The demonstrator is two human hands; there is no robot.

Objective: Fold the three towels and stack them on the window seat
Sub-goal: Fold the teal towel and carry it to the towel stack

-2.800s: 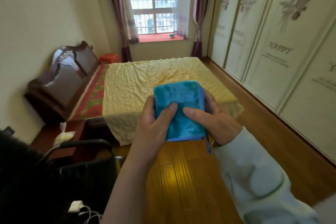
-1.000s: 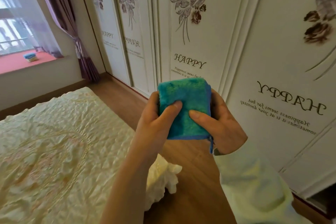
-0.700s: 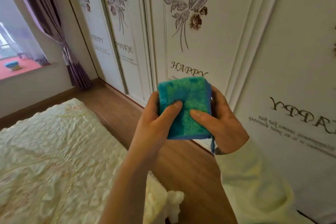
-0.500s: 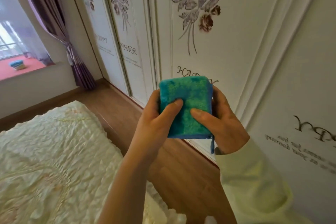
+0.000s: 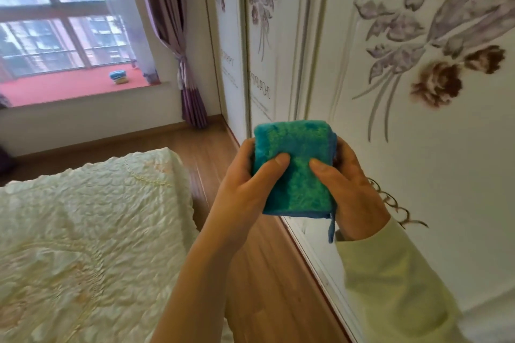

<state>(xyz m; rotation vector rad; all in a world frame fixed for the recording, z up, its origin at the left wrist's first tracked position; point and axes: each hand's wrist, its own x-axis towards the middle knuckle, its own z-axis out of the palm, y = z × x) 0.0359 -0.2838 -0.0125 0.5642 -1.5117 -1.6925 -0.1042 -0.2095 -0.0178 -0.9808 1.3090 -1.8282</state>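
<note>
bedding filled the lower left: a cream coverlet (image 5: pixel 83 231), quilted and puckered, with faint stitched curves and a rounded corner draped over the mattress edge. above it lay the window seat (image 5: pixel 69 86), a flat red ledge under a gridded window (image 5: pixel 55 8). on the right part of that ledge sat a small stack of folded towels (image 5: pixel 118 76), blue on top and yellowish beneath, too small to count the layers. near the stack, to its right, hung a purple curtain (image 5: pixel 178 36), gathered at a tie and falling in narrow pleats to the floor. glossy wooden floorboards (image 5: pixel 264 287) lay in long strips between the bed and the cupboards.

at centre, the left hand (image 5: pixel 245 189), on a bare forearm, gripped the left edge of the folded towel (image 5: pixel 295 172), thumb pressed flat on its front and fingers curled behind it. the towel was a thick, plush teal rectangle with a greenish sheen, a rounded fold on top, a blue stitched hem below and a short loop dangling from its lower right corner. it was held in the air, well apart from the window seat. the right hand (image 5: pixel 354 189) clasped the opposite edge the same way, thumb in front. its pale green sleeve (image 5: pixel 390 287) looked soft and loose. at the right stood white wardrobe doors (image 5: pixel 418 133), ridged with mouldings and printed with grey-purple leaves and brown blooms.
</note>
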